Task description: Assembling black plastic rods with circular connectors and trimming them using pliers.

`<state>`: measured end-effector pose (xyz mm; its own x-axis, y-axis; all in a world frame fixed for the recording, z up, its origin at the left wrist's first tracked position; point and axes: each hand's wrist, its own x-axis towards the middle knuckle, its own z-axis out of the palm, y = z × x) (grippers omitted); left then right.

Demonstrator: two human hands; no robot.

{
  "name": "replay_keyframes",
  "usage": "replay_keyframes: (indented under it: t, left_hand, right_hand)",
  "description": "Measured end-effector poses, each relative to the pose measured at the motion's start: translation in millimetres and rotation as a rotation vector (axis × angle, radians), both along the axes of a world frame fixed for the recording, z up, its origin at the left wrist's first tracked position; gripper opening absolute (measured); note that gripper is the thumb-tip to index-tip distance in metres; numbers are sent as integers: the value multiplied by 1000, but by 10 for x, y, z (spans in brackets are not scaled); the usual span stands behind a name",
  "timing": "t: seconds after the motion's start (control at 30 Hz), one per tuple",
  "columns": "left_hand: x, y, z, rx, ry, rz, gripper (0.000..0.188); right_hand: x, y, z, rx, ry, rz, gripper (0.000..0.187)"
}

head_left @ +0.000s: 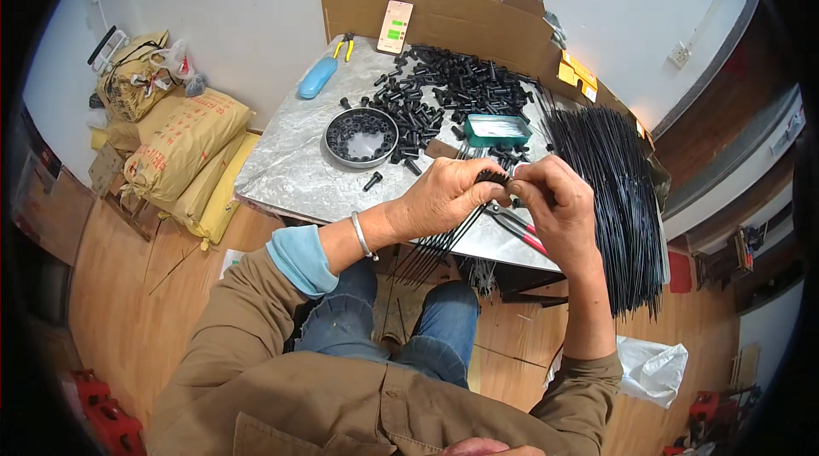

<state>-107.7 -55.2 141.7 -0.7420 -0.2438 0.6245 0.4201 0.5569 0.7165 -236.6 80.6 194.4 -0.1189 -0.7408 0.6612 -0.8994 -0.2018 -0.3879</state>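
Observation:
My left hand (444, 197) grips a bunch of thin black rods (431, 247) that slant down toward my lap. My right hand (554, 204) meets it at the rods' upper end, fingers pinched on a small black part (493, 176) there. Both hands hover over the near edge of a grey metal-topped table (286, 170). Red-handled pliers (522, 230) lie just under my right hand.
A round metal tin (362, 137) of black rings, a heap of black bolts (452, 85), a teal box (497, 128), a phone (395, 26), a blue case (317, 78) and yellow pliers (344, 46) sit on the table. Long black rods (618, 200) fan out right. Sacks (183, 145) lie left.

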Motion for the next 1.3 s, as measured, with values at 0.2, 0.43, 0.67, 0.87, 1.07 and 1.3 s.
replay_keyframes:
  t: [0.2, 0.43, 0.67, 0.87, 1.07, 1.3]
  left_hand:
    - [30, -39, 51, -69, -59, -71, 21]
    - [24, -138, 41, -81, -47, -69, 25]
    - [38, -305, 2, -203, 20, -27, 30]
    - [123, -261, 19, -33, -97, -121, 31]
    - [97, -220, -41, 15, -72, -134, 26]
    - [23, -218, -18, -166, 8, -75, 29]
  right_hand:
    - [30, 46, 88, 13, 107, 7, 10]
    - [9, -22, -30, 96, -398, 144, 6]
    - [112, -106, -33, 90, -287, 104, 10]
    - [169, -117, -13, 96, -212, 96, 12]
    - [183, -76, -65, 78, -212, 74, 10]
    - [72, -58, -190, 101, -441, 134, 6]
